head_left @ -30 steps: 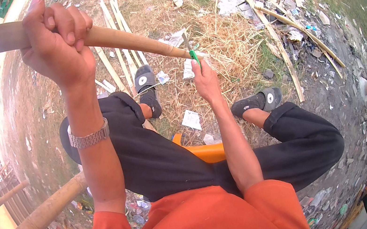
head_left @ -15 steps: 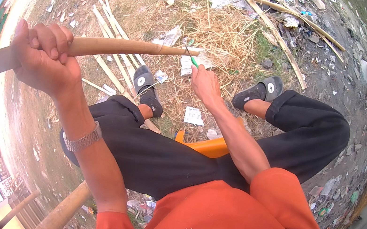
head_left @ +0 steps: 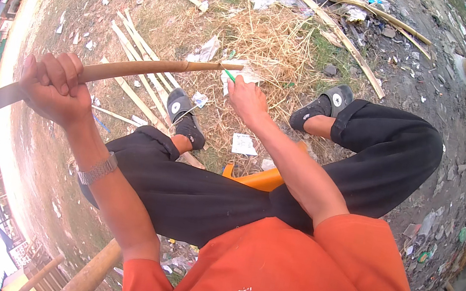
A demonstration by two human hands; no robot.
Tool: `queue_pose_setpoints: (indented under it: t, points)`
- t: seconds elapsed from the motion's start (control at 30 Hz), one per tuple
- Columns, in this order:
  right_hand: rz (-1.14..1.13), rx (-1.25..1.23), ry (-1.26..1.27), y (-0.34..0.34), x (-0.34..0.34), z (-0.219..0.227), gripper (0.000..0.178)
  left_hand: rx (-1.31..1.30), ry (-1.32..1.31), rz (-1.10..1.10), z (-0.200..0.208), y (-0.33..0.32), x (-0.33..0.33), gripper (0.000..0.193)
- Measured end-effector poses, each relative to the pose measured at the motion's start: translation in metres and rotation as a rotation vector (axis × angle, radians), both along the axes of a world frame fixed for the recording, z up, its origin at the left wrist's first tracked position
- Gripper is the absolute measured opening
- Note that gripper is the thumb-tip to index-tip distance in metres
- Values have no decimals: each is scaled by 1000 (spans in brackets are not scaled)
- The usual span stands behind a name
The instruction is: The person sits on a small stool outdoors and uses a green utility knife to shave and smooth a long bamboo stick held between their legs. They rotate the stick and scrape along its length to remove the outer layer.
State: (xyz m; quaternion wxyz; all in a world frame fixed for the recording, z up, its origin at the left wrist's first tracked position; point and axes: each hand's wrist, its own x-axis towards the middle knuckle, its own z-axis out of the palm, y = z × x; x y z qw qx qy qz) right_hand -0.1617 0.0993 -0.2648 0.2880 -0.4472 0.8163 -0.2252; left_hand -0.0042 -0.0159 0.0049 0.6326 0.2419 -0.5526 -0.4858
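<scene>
Over the knees: left hand has a closed grip around a long bamboo pole, which runs out level toward the dry grass. Right hand is closed on a green-handled tool, its tip at the pole's far end.
</scene>
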Motion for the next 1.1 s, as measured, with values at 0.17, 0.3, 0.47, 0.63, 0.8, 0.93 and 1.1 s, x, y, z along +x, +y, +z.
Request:
queue_pose_setpoints:
  t: [0.17,0.3,0.47,0.63,0.8,0.93,1.1]
  points:
    - [5,24,-28,1,-1,7,43,-14,2,33,1,0,-3,43]
    - [-29,-42,-61,6,0,13,49,-38,-5,5,-1,4,-2,44]
    - [-65,-84,-21,1,2,-2,54,-38,-6,-9,-2,3,0,46]
    - [-59,-20,24,-3,1,-12,53,-30,14,-8,-4,4,8,45]
    - [-41,55,63,-12,-8,-20,52,-100,12,39,-4,8,6,39]
    - [-21,34,70,-4,-10,-33,54,-78,44,-11,-8,3,15,41]
    - [-92,262,36,16,-39,-99,49,-159,50,-73,-1,-4,10,36]
